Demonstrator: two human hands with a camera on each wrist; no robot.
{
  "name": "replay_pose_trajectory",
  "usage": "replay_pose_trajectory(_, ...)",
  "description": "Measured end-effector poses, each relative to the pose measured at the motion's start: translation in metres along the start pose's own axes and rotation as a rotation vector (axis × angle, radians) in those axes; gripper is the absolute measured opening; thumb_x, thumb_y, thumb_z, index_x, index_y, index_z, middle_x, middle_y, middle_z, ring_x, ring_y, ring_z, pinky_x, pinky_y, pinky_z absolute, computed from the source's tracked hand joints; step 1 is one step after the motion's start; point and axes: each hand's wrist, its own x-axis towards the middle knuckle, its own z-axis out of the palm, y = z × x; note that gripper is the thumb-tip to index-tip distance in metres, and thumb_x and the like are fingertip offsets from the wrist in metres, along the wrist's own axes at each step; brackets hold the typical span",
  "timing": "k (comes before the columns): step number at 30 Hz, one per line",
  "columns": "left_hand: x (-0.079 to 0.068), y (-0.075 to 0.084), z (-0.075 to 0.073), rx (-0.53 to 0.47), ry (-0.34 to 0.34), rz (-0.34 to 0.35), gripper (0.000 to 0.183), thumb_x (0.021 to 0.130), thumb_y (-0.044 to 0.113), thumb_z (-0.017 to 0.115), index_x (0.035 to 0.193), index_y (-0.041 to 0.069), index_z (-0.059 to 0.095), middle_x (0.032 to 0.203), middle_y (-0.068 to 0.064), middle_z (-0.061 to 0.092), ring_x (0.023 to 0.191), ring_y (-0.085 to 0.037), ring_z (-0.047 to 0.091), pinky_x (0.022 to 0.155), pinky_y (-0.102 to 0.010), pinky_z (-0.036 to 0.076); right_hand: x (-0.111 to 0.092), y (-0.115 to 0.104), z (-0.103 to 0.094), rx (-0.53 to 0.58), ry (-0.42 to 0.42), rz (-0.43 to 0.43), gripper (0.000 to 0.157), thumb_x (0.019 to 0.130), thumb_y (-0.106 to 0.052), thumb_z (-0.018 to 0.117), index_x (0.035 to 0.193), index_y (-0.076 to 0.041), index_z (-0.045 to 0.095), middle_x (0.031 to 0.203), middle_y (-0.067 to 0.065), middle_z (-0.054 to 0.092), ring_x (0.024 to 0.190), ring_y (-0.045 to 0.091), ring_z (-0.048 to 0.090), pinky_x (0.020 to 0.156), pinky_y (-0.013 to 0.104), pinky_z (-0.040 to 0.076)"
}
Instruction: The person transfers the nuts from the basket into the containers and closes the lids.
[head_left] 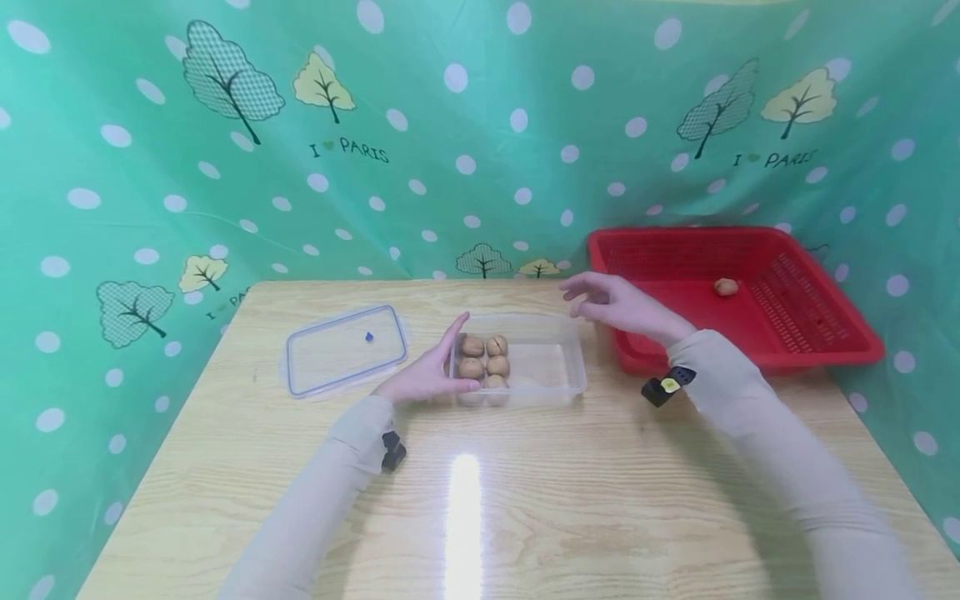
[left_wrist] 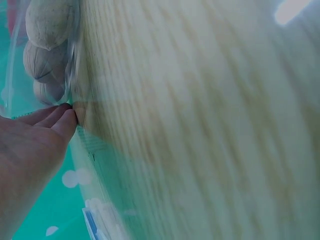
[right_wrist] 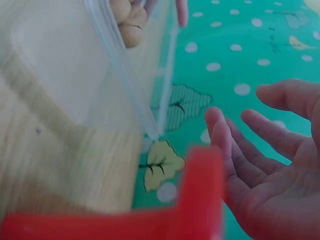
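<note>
A clear plastic food container [head_left: 546, 367] holds several walnuts [head_left: 497, 367], lined up in two rows at its left end; they also show through its wall in the left wrist view. My left hand [head_left: 427, 375] spans that left end, thumb along the near side and fingers at the far side, holding it. Between the container and a red basket [head_left: 720, 360], my right hand [head_left: 618, 307] hovers with loosely bent fingers. In the right wrist view this right hand [right_wrist: 270, 155] has nothing in its grasp. One walnut [head_left: 726, 287] lies inside the basket.
The container's clear lid [head_left: 345, 350], with a blue seal, lies on the wooden table [head_left: 570, 500] to the left. A small blue spot [head_left: 369, 337] shows on it. A green patterned cloth [head_left: 420, 150] hangs behind the table.
</note>
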Motion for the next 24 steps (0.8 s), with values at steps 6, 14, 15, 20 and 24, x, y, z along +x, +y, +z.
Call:
replay_pose_trajectory(6, 0.0, 0.001, -0.001, 0.049, 0.011, -0.037, 0.109, 0.073, 0.018, 0.074, 0.143, 0.026, -0.009, 0.144, -0.024, 0.008, 0.127, -0.042, 0.016, 0.101, -0.051, 0.018, -0.004, 0.002, -0.019, -0.013, 0.04, 0.02, 0.043, 0.083, -0.024, 0.064, 0.122, -0.013, 0.05, 0.114, 0.003, 0.053, 0.093, 0.02, 0.057, 0.08, 0.037, 0.048)
replay_pose_trajectory(14, 0.008, -0.026, 0.0, 0.072, 0.047, -0.023, 0.11, 0.069, 0.03, 0.077, 0.139, 0.041, -0.008, 0.145, -0.019, 0.012, 0.128, -0.037, 0.02, 0.1, -0.049, 0.021, -0.009, 0.007, -0.04, -0.018, 0.069, 0.058, 0.041, 0.084, -0.018, 0.062, 0.123, -0.012, 0.049, 0.117, 0.008, 0.053, 0.092, 0.022, 0.058, 0.081, 0.038, 0.047)
replay_pose_trajectory(15, 0.009, -0.028, 0.0, 0.075, 0.051, -0.022, 0.11, 0.069, 0.032, 0.077, 0.139, 0.043, -0.008, 0.146, -0.018, 0.012, 0.128, -0.035, 0.02, 0.101, -0.048, 0.022, -0.01, 0.007, -0.043, -0.016, 0.072, 0.064, 0.042, 0.084, -0.018, 0.063, 0.124, -0.012, 0.049, 0.117, 0.008, 0.053, 0.093, 0.023, 0.057, 0.082, 0.039, 0.047)
replay_pose_trajectory(20, 0.01, -0.033, 0.0, 0.066, 0.059, -0.013, 0.11, 0.068, 0.032, 0.077, 0.138, 0.045, -0.006, 0.146, -0.017, 0.012, 0.128, -0.034, 0.02, 0.1, -0.048, 0.022, -0.014, 0.012, -0.056, -0.03, 0.091, 0.099, 0.046, 0.082, -0.02, 0.065, 0.125, -0.013, 0.048, 0.116, 0.008, 0.053, 0.095, 0.025, 0.056, 0.083, 0.045, 0.045)
replay_pose_trajectory(24, 0.011, -0.032, 0.0, 0.07, 0.06, -0.035, 0.111, 0.067, 0.033, 0.078, 0.137, 0.048, -0.007, 0.146, -0.015, 0.012, 0.128, -0.034, 0.02, 0.1, -0.049, 0.022, -0.016, 0.013, -0.065, -0.048, 0.099, 0.122, 0.045, 0.084, -0.021, 0.063, 0.125, -0.012, 0.048, 0.117, 0.011, 0.053, 0.096, 0.029, 0.055, 0.081, 0.042, 0.046)
